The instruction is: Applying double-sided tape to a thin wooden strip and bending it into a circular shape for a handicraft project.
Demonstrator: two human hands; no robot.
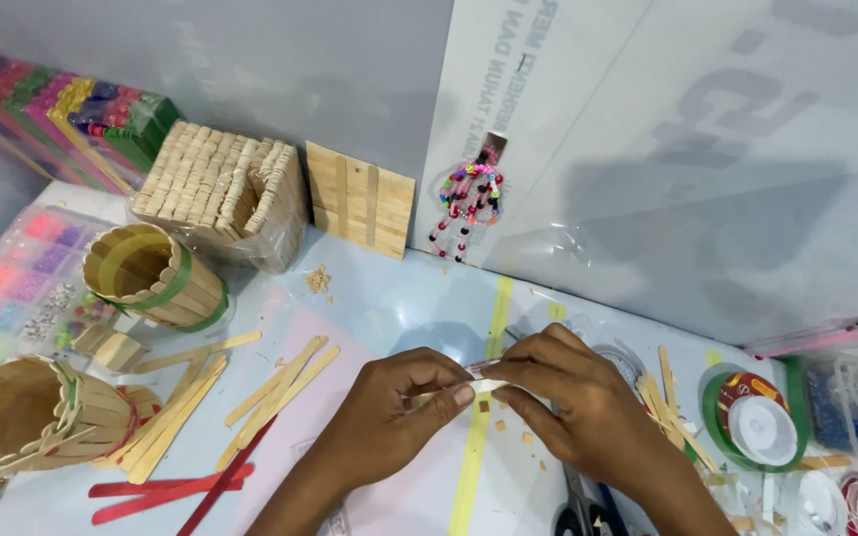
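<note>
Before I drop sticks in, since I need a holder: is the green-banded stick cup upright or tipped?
Tipped. The green-banded stick cup lies on its side, its round mouth facing the camera.

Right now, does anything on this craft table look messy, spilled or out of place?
Small wood chips lie scattered on the table under the left hand and right hand, which pinch a craft stick. Another crumb pile sits near the stick box. Loose sticks lie fanned unevenly.
</note>
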